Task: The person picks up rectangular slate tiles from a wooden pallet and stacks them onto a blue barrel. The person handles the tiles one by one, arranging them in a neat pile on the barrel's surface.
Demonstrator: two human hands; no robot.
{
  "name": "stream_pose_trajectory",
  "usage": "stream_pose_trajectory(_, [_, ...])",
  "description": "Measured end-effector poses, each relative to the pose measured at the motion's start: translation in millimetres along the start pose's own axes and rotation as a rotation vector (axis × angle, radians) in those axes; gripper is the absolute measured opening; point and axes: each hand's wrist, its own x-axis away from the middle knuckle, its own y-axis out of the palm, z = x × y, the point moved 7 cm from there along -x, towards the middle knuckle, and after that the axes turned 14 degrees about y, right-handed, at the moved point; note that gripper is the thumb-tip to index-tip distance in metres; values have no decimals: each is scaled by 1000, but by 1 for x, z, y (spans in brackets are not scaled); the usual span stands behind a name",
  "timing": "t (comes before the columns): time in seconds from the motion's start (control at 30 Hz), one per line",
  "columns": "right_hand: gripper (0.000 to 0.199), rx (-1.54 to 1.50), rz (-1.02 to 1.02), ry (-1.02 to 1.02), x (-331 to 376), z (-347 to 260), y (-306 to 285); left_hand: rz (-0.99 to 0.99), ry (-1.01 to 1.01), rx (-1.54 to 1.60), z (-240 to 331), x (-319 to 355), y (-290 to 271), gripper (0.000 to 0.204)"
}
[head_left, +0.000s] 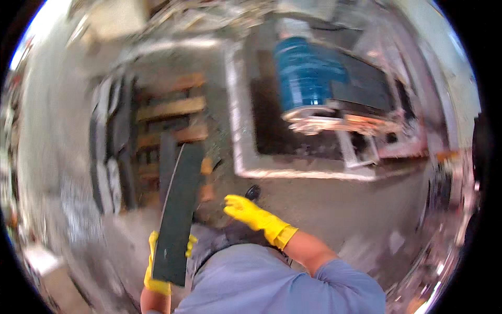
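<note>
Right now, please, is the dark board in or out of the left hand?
The board is in the left hand: yellow glove shows at both edges.

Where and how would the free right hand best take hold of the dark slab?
Probably by the right long edge of the slab, on its far half, coming from the right with the fingers under and the thumb on top. The slab is long, narrow and flat; the left hand grips its near end, and the empty right hand is already on that side.
</note>
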Motion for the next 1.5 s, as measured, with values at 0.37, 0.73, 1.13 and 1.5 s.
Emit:
stream_pose_trajectory(0.37, [59,-1378,-267,-497,77,-80,-162,-511,-503,-688,-103,-129,227,107])
stream_pose_trajectory(0.73, [62,-1606,-141,-1116,164,-75,-297,-1001,-335,-1440,-172,-210,321,112])
stream_pose_trajectory(1.13, [58,-96,1160,-390,213,-205,-338,-1358,1107,-2024,-95,-174,446,97])
stream_pose_trajectory(1.5, [57,1100,758,-406,34,-363,-289,-1009,629,-2537,-33,-362,372,151])
